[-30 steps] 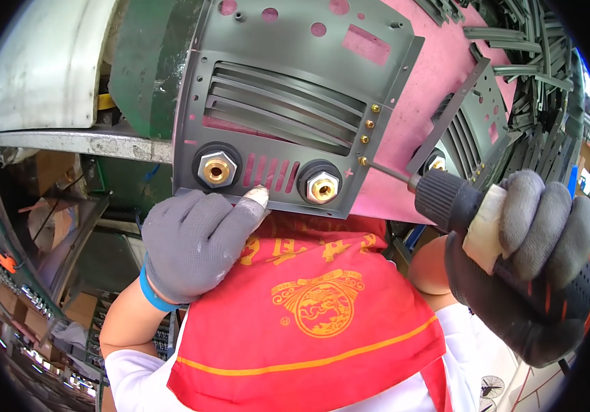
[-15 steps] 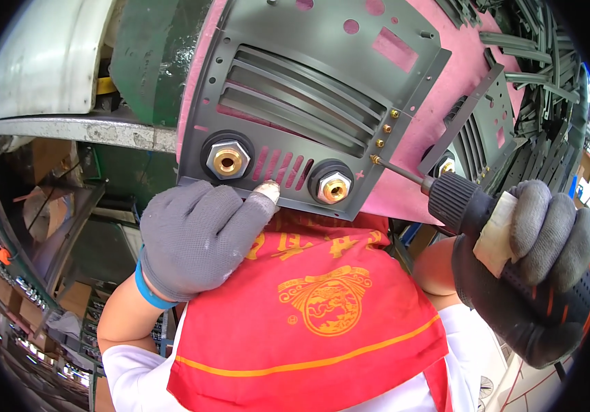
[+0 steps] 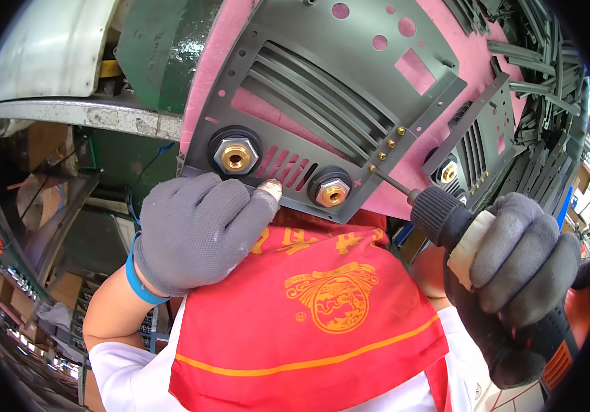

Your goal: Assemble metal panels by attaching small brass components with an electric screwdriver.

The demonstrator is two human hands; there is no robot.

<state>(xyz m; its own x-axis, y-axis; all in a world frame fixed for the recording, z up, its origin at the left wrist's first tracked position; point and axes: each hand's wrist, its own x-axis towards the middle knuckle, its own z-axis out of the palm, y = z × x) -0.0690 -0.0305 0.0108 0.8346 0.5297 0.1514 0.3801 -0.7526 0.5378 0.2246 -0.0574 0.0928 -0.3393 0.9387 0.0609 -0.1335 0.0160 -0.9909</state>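
A grey metal panel (image 3: 350, 65) lies tilted over the pink work surface, its lower end just above your red apron (image 3: 295, 343). Your gloved left hand (image 3: 199, 230) grips that lower edge, thumb against it, the other fingers curled with their tips hidden. Your right hand (image 3: 515, 268) wraps firmly around a power driver (image 3: 443, 216), its bit (image 3: 394, 184) meeting the lowest of four brass screws (image 3: 391, 143) along the right flange. Two connectors, left (image 3: 235, 156) and right (image 3: 333, 191), sit in place with hex nuts on. All four screws appear to be in; how tight they are cannot be told, and the lowest looks like the one in hand. Round holes and a rectangular cut-out (image 3: 415, 71) remain unfilled. Beyond, on the pink surface (image 3: 470, 58), stands a second panel (image 3: 467, 123) with connectors and brass screws of its own. Dark metal strips (image 3: 542, 96) pile up past it. To your left, a worn metal beam (image 3: 82, 113) runs above shelving with cardboard boxes (image 3: 68, 288).
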